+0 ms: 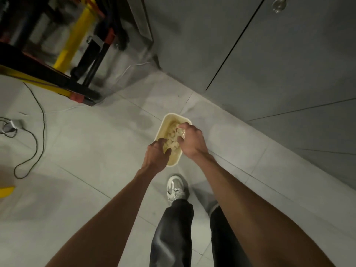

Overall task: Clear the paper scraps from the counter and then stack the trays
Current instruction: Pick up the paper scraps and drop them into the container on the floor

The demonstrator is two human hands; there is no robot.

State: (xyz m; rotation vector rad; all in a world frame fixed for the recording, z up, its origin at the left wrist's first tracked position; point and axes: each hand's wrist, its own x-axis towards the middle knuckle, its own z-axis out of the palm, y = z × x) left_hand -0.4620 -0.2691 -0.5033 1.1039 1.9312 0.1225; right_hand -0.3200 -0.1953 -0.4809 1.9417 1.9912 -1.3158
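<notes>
1. Over the floor, at the centre of the view: paper scraps (172, 136), pale and crumpled, lie heaped inside a small cream waste bin (176, 161) that stands on the grey tiles.
2. Left hand (157, 152): fingers and thumb curl round a clump of scraps just above the bin's near rim; the grip is closed on paper.
3. Right hand (191, 140): it reaches in over the far side, thumb and fingers pinching a further clump against the heap; this grip is also closed on paper.
4. Step in hand, as judged: disposal of the scraps, the last part of the clearing phase. The counter and the trays are out of view, so how much paper remains there cannot be told.
5. Next move, as judged: both hands must open fully over the bin's mouth so nothing falls on the tiles, then withdraw and turn back to the counter for stacking.
6. Surroundings: a grey-and-white sneaker (175, 187) and dark trousers (173, 234) below the bin; grey cabinet doors (269, 54) to the right; a black cable (36, 143) and a yellow-and-black stand (57, 81) to the left.
</notes>
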